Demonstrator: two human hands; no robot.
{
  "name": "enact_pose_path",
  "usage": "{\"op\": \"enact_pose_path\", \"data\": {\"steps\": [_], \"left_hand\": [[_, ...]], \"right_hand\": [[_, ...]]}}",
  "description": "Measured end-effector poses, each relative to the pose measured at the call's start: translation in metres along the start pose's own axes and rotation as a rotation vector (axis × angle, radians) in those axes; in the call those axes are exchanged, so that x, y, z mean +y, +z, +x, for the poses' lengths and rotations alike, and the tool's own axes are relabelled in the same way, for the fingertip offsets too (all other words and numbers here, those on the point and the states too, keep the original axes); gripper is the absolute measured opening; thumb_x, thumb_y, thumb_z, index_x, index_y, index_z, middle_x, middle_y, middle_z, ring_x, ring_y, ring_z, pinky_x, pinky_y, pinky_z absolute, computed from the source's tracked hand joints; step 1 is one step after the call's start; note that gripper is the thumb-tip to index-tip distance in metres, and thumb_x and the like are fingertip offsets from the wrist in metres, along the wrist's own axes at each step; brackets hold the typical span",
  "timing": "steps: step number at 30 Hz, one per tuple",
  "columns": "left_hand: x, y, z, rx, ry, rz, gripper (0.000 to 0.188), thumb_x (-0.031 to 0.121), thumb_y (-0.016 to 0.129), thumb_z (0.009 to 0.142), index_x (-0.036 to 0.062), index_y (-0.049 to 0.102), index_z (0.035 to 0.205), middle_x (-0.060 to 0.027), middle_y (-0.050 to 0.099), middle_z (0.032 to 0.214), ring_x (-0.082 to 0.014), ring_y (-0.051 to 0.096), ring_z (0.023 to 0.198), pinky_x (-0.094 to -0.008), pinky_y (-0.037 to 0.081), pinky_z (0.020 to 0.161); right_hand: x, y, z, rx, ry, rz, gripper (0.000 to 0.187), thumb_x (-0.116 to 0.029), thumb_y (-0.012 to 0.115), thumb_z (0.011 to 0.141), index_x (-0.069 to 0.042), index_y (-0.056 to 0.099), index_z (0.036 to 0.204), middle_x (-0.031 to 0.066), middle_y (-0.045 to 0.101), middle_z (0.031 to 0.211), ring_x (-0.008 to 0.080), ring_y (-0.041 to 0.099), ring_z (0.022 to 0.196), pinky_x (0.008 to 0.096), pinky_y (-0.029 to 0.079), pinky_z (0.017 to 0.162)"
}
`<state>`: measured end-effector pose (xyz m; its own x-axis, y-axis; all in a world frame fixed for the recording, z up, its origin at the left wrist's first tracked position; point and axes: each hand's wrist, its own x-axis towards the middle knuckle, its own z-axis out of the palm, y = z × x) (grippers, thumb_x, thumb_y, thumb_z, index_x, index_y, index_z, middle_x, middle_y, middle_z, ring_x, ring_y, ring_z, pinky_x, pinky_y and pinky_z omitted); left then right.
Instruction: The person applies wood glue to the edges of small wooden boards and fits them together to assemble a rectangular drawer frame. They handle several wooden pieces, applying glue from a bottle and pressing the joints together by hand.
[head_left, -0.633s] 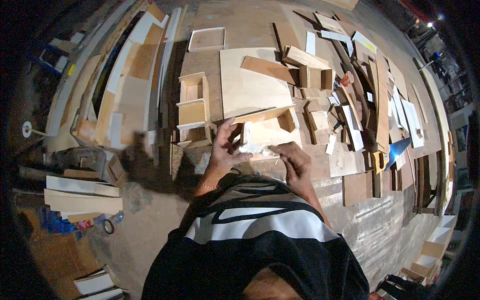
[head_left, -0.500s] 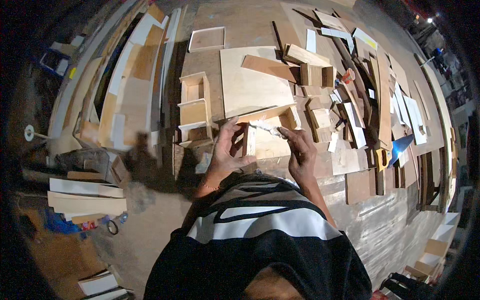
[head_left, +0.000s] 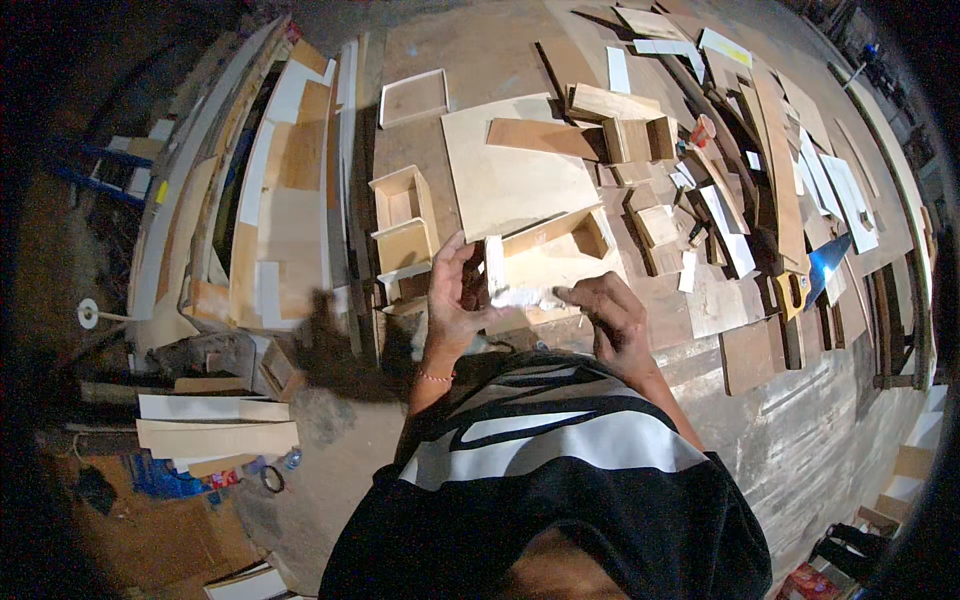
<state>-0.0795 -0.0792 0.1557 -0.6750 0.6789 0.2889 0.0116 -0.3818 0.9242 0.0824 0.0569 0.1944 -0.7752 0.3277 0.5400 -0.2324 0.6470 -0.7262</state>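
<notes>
An open, shallow wooden box (head_left: 560, 262) with low plywood sides is in front of my body. My left hand (head_left: 455, 290) is wrapped around its left end panel (head_left: 494, 258), thumb on the near side and fingers at the far side. My right hand (head_left: 610, 315) is closed, its fingertips pinching a white, crumpled, soft thing (head_left: 525, 298) at the near end of that panel. Whether this is a cloth or a plastic bag I cannot tell. Beyond the box lies a pale plywood sheet (head_left: 515, 180).
Small wooden boxes (head_left: 404, 230) stand left of the box. A shallow tray (head_left: 413, 98) lies farther off. To the right are wood offcuts (head_left: 655, 230), a red-and-white cup (head_left: 703, 130) and a handsaw (head_left: 795, 290) with a yellow handle. Long boards (head_left: 290, 170) lean at the left.
My right hand has drawn the white crumpled thing toward me, from the far end of the left panel to its near end. My left hand keeps its hold. The whole view has shifted slightly.
</notes>
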Motion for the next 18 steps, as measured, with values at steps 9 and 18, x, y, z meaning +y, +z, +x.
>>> {"op": "enact_pose_path", "data": {"steps": [9,18], "left_hand": [[0.006,0.006,0.005,0.001,0.022,0.054,0.099,0.008,0.082,0.051,0.0024,0.022,0.130,-0.0148,0.046,0.116,-0.0241,0.046,0.109,-0.0345,0.037,0.095],[0.013,0.012,0.009,-0.013,-0.062,-0.004,0.100,0.009,0.082,0.051,0.0017,0.021,0.130,-0.0152,0.047,0.116,-0.0232,0.045,0.110,-0.0347,0.037,0.095]], "right_hand": [[0.000,-0.003,0.007,-0.006,-0.082,-0.158,0.053,0.012,0.048,0.057,-0.011,0.060,0.103,0.0120,0.056,0.082,0.0268,0.053,0.074,0.0347,0.044,0.062],[0.005,-0.003,0.017,0.059,-0.083,-0.148,0.049,0.013,0.049,0.060,-0.010,0.061,0.101,0.0117,0.056,0.082,0.0269,0.052,0.073,0.0338,0.042,0.062]]}}
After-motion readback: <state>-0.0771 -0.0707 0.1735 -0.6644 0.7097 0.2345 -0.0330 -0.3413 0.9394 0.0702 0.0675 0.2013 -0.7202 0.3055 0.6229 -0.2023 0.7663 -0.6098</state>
